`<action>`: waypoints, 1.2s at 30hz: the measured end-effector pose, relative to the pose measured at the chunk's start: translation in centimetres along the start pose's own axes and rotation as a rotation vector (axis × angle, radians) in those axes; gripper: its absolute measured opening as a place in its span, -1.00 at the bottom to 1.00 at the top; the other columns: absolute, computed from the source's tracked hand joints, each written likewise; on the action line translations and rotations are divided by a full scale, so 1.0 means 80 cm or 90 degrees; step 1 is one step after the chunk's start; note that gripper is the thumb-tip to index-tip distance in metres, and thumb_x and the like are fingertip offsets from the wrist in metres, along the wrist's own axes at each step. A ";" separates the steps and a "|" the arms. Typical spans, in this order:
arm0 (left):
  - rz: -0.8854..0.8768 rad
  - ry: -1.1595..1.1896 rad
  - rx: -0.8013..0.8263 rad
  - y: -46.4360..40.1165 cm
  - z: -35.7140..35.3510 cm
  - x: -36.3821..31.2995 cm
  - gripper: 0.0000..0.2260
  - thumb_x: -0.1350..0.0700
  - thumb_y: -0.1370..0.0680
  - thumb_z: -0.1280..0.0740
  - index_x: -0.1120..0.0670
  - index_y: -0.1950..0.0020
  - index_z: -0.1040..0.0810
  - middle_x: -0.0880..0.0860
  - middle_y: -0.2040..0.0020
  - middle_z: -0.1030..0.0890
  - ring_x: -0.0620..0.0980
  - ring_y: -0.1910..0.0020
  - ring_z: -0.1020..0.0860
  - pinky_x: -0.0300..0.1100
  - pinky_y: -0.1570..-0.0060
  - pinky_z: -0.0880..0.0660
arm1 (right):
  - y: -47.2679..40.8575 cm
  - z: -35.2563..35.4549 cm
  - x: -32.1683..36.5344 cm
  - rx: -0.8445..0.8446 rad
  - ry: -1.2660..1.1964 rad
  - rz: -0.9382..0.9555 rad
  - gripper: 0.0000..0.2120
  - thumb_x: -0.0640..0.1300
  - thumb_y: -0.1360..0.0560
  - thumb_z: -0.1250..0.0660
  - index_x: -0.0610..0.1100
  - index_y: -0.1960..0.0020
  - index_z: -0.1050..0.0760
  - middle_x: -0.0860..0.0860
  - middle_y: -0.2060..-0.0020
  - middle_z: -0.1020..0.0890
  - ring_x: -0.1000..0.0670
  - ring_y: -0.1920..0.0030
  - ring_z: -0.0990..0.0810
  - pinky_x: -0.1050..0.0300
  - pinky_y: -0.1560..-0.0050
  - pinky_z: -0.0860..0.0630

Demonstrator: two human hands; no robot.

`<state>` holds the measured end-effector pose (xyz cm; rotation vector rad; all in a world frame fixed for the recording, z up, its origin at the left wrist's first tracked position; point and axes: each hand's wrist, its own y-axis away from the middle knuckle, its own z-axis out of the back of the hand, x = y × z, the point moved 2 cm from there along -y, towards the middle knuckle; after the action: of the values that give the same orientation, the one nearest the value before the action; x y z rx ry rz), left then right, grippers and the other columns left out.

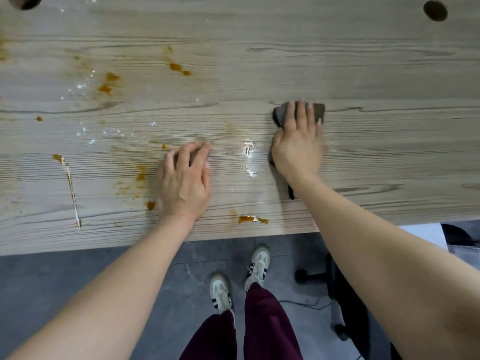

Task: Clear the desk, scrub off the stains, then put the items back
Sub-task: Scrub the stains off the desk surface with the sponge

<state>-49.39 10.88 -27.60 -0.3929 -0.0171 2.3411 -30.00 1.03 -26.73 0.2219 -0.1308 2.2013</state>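
Observation:
A light wood-grain desk [363, 61] fills the upper view. Orange-brown stains [179, 67] and wet white droplets [83, 131] mark its left and middle; another smear [252, 219] lies near the front edge. My right hand [297, 144] lies flat on a dark grey cloth [318, 113], fingers straight, pressing it to the desk right of centre. A strip of the cloth shows under the wrist. My left hand [185, 178] rests on the bare desk beside a stain, fingers spread and slightly bent, holding nothing.
Two round cable holes sit at the far corners of the desk, one at the left [24, 1], one at the right [435, 10]. Below the front edge are grey floor, my shoes [220, 292] and a black office chair base [337, 294].

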 end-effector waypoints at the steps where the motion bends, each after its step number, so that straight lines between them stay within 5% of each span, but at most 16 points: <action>1: -0.004 -0.001 0.000 0.001 0.000 0.000 -0.64 0.07 -0.57 -0.17 -0.01 -0.37 -0.43 0.03 -0.26 -0.48 0.08 -0.17 -0.33 0.01 -0.11 -0.37 | 0.001 -0.005 0.021 0.011 -0.007 0.048 -0.46 -0.08 -0.58 -0.06 -0.15 -0.54 -0.06 -0.08 -0.53 -0.08 -0.06 -0.53 0.02 0.00 -0.48 0.14; 8: 0.000 0.003 0.002 0.000 0.002 -0.001 -0.63 0.06 -0.56 -0.15 -0.03 -0.37 -0.43 0.01 -0.26 -0.48 0.05 -0.18 -0.32 0.00 -0.15 -0.36 | -0.009 -0.007 0.044 0.105 -0.059 0.247 -0.49 -0.08 -0.62 -0.04 -0.09 -0.54 -0.06 -0.01 -0.54 -0.06 0.00 -0.53 0.04 0.08 -0.48 0.13; 16: -0.001 -0.016 0.005 0.001 0.002 -0.003 -0.62 0.05 -0.57 -0.12 -0.03 -0.38 -0.43 0.00 -0.27 -0.47 0.08 -0.16 -0.37 -0.01 -0.12 -0.38 | -0.022 -0.003 -0.005 -0.010 -0.018 0.021 -0.48 -0.10 -0.59 -0.04 -0.18 -0.53 -0.08 -0.10 -0.52 -0.10 -0.07 -0.53 0.01 -0.02 -0.49 0.12; 22: -0.004 -0.030 -0.008 -0.001 0.001 -0.001 -0.63 0.05 -0.53 -0.12 0.00 -0.31 -0.49 0.00 -0.26 -0.50 0.08 -0.14 -0.37 -0.01 -0.11 -0.41 | -0.004 -0.022 0.104 0.069 -0.031 0.269 -0.45 -0.08 -0.55 -0.08 -0.10 -0.53 -0.12 -0.04 -0.52 -0.12 -0.02 -0.53 -0.01 0.03 -0.48 0.09; 26: -0.006 -0.020 -0.010 -0.001 0.002 -0.002 -0.65 0.06 -0.55 -0.14 0.00 -0.32 -0.48 0.00 -0.25 -0.50 0.06 -0.13 -0.37 -0.03 -0.11 -0.40 | -0.008 -0.018 0.094 0.113 -0.052 0.330 -0.46 -0.10 -0.58 -0.07 -0.08 -0.54 -0.08 0.00 -0.53 -0.09 0.03 -0.53 0.03 0.07 -0.48 0.09; 32: -0.005 -0.005 -0.003 0.001 0.000 -0.001 -0.64 0.06 -0.57 -0.14 -0.01 -0.36 -0.44 0.02 -0.26 -0.49 0.08 -0.13 -0.37 0.00 -0.11 -0.39 | 0.009 0.004 -0.015 0.036 -0.033 0.172 -0.49 -0.11 -0.59 -0.05 -0.16 -0.52 -0.13 -0.07 -0.52 -0.15 -0.05 -0.53 -0.04 -0.01 -0.48 0.02; 36: -0.015 -0.017 0.000 0.000 0.000 -0.001 -0.61 0.03 -0.57 -0.08 0.01 -0.36 -0.44 0.03 -0.26 -0.49 0.10 -0.12 -0.38 0.02 -0.09 -0.41 | 0.014 -0.002 0.002 0.007 0.000 0.090 -0.46 -0.09 -0.57 -0.05 -0.17 -0.53 -0.09 -0.09 -0.52 -0.13 -0.07 -0.53 -0.02 -0.01 -0.49 0.09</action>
<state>-49.33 10.82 -27.54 -0.3592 -0.0352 2.3238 -30.99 0.53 -26.84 0.2249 -0.1382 2.3427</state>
